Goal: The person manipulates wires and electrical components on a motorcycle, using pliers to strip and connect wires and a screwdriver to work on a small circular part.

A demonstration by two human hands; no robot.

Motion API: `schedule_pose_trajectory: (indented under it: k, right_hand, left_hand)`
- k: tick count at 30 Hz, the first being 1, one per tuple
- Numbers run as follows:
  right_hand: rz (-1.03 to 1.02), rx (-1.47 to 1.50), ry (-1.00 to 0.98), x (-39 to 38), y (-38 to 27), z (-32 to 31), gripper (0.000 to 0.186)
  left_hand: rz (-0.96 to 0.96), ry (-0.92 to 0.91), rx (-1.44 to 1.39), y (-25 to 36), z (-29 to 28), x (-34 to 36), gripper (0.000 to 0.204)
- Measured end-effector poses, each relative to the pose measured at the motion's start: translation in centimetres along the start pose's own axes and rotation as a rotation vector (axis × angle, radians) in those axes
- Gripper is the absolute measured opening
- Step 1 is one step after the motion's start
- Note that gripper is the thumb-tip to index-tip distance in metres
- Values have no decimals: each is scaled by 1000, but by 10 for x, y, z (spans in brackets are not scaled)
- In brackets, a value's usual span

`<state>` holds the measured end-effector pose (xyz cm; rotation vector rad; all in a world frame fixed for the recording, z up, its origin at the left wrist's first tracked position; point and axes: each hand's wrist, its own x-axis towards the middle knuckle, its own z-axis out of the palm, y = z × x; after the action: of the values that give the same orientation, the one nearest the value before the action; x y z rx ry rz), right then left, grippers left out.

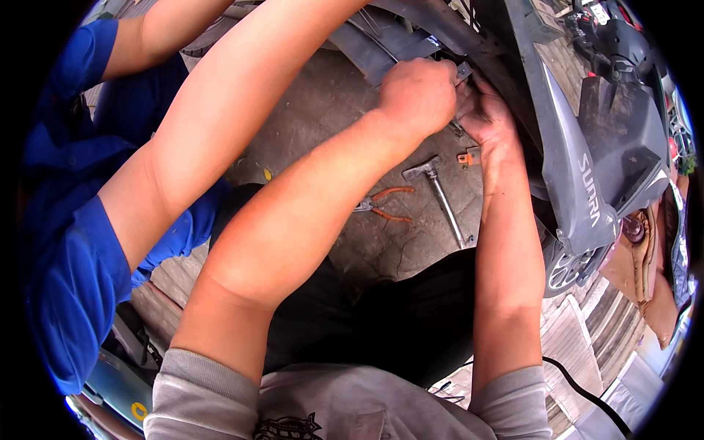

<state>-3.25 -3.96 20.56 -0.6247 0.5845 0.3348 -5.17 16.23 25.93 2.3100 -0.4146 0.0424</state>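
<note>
My left hand (416, 97) is closed in a fist, knuckles up, at the underside of a dark vehicle body. A small flat metal piece (463, 72) shows beside its fingers; what the fist grips is mostly hidden. Close on its right, my right hand (485, 114) is turned palm up under the dark panel, its fingers largely out of sight. A thin metal end (456, 127) pokes out between the two hands. Below them on the ground lie a hammer (440, 194), orange-handled pliers (385, 204) and a small orange-and-metal piece (469, 157).
To my left a co-worker in blue reaches a bare arm (220, 110) across toward the vehicle. A grey scooter-like body panel (576, 169) rises on the right, above a wheel (563, 273). A black cable (587, 396) curves over the ground at lower right.
</note>
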Motion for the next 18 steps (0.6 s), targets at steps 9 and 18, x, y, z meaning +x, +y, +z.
schedule_pose_trajectory:
  k: [9, 18]
  right_hand:
    - [-112, 77, 192, 6, -1, 0, 10]
    - [-276, -38, 218, -21, 22, 35, 16]
  left_hand:
    - [-481, -311, -774, 9, -4, -23, 53]
    - [-839, -343, -1372, 37, -19, 2, 24]
